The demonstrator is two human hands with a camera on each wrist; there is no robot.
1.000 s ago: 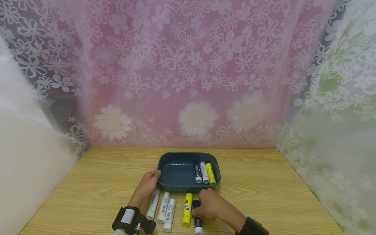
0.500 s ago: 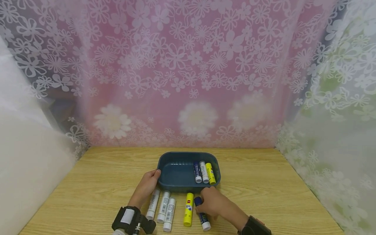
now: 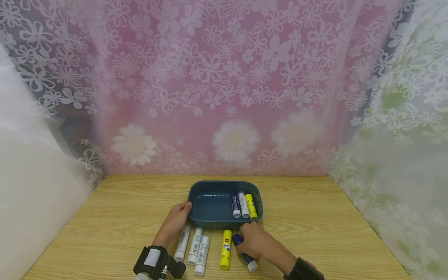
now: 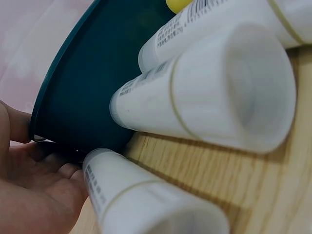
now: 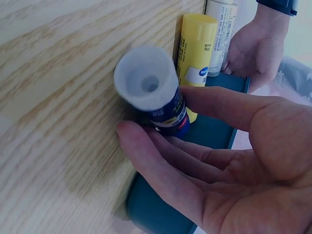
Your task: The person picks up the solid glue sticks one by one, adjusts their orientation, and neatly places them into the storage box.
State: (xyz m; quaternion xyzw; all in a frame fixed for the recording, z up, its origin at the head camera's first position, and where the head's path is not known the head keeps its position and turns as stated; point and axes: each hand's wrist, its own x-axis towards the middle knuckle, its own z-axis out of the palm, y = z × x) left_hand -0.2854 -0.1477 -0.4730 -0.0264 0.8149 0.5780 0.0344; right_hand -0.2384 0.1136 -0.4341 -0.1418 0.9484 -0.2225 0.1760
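My left hand grips the left end of a dark teal tray, thumb at the rim and fingers underneath in the left wrist view. In front of the tray, my right hand holds a dark blue glue stick between thumb and fingers. That stick lies slanted, its white end toward the front right. To its left lies a yellow glue stick. Three white glue sticks lie further left, close to my left wrist.
Inside the tray's right end sit a blue glue stick, a white one and a yellow one, side by side. Floral curtains hang behind and beside the wooden table.
The dark blue glue stick has swung from nearly straight to slanted, its white end moving right, with my right hand shifting slightly right. The yellow stick has moved a little right. My left hand stays put.
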